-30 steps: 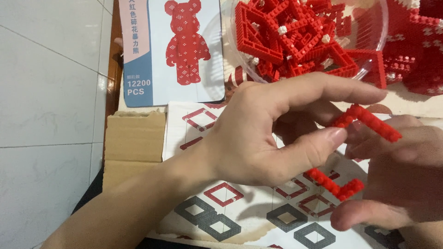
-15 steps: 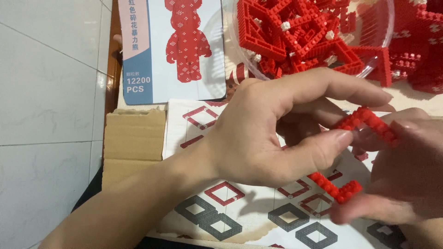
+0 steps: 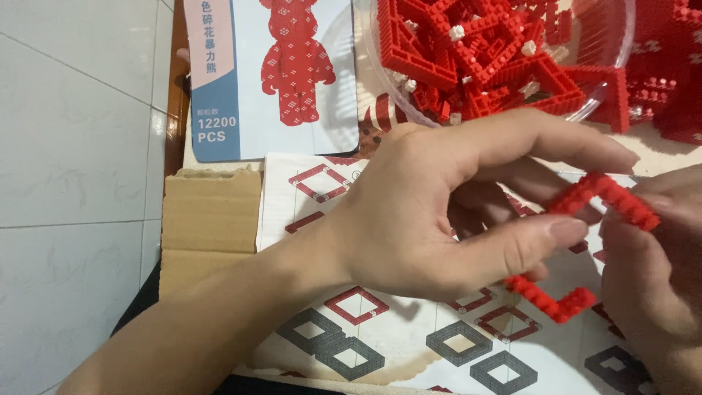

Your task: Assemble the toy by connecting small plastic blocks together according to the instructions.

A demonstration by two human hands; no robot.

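My left hand [image 3: 446, 212] reaches in from the lower left and pinches a thin red frame of small bricks [image 3: 610, 199] between thumb and fingers. My right hand [image 3: 658, 278] comes from the right edge and grips the same frame on its far side. The frame's lower corner [image 3: 552, 300] shows below my left thumb; its middle is hidden behind the fingers. Both hands hover above a printed instruction sheet [image 3: 409, 336] with red and grey square outlines.
A clear bowl [image 3: 585, 110] full of red brick frames sits at the top. More red built pieces [image 3: 673, 73] lie at the top right. A box lid with a red bear picture [image 3: 292, 66] lies at the top left, cardboard [image 3: 208, 219] beside it, tiled floor [image 3: 73, 183] left.
The view has shifted slightly, so the bowl sits a little lower. My hands keep hold of the red frame, and the fingers have adjusted only slightly.
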